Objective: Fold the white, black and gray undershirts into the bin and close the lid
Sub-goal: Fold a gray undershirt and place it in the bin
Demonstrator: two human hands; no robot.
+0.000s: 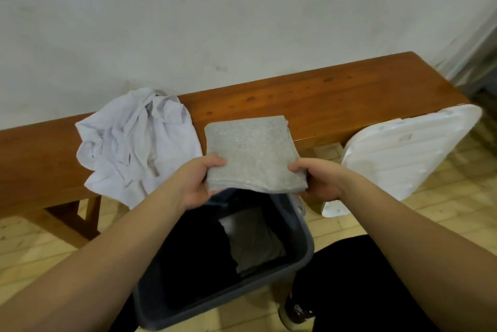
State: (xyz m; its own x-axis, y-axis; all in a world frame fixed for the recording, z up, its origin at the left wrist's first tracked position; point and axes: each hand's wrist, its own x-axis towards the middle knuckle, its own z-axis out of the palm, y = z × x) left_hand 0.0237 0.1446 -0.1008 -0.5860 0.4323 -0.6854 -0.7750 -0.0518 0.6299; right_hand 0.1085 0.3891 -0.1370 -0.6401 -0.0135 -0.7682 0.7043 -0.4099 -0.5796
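A folded gray undershirt [250, 151] is held flat at its near corners, my left hand [197, 181] on the left corner and my right hand [320, 181] on the right. It hovers over the far rim of the open dark bin [305, 245] on the floor. Inside the bin lies a folded black garment [196, 259] with a gray patch of fabric beside it. A crumpled white undershirt [134, 143] lies on the wooden bench [322, 95], hanging over its front edge. The white lid [403, 154] leans against the bench at the right.
A pale wall runs behind the bench. The floor is light tile. My dark trousers [357, 278] and a shoe [295, 313] sit right beside the bin. A bench leg [80, 218] stands left of the bin.
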